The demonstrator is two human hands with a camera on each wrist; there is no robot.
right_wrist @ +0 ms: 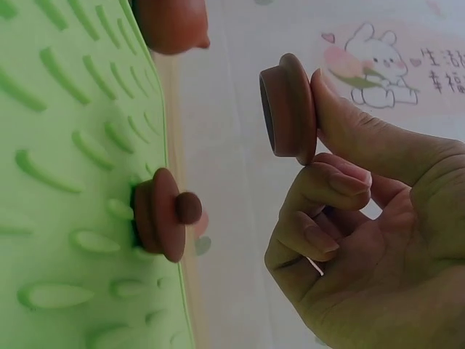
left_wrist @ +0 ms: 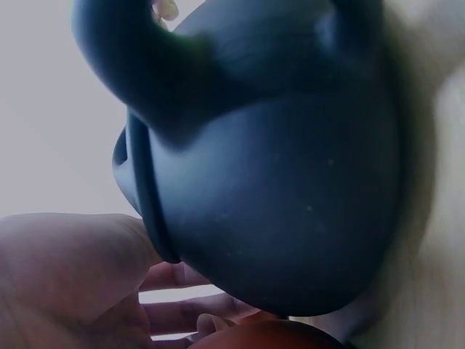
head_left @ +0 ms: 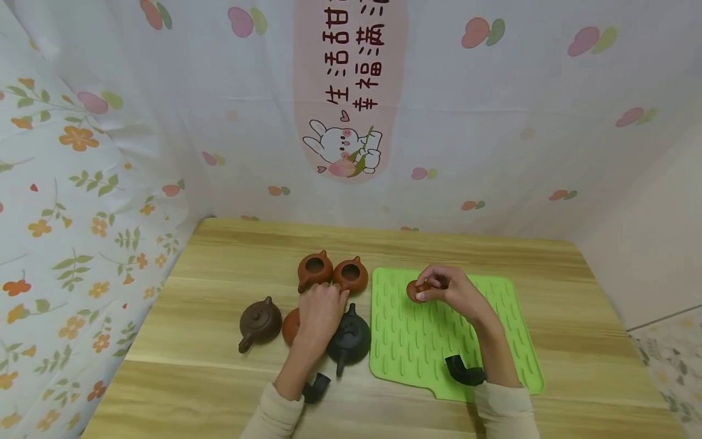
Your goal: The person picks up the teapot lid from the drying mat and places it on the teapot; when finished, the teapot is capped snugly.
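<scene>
The right hand pinches a reddish lid between thumb and curled fingers, hollow side facing the green mat. A second lid rests on the mat, knob up. The left hand reaches over an orange teapot, beside the black teapot; its finger opening and any grip cannot be determined. Two lidless reddish teapots stand beyond its fingertips. A lidded dark brown teapot stands to the left on the tabletop.
</scene>
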